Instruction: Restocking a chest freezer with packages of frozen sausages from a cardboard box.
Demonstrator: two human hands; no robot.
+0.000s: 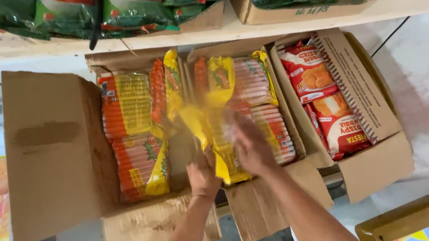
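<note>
My left hand (202, 173) grips the lower edge of a yellow sausage pack (202, 121), which is blurred with motion between two open cardboard boxes. My right hand (249, 144) lies flat on the orange-and-yellow sausage packs in the middle box (251, 204), its fingers spread. The left box (53, 148) holds several more of the same packs (134, 137), lying side by side and stacked.
A third box (367, 118) at the right holds red packs of breaded food (325, 101). A wooden shelf (228, 30) above carries boxes of green packs. Colourful packs show at the far left edge. A wooden edge sits bottom right.
</note>
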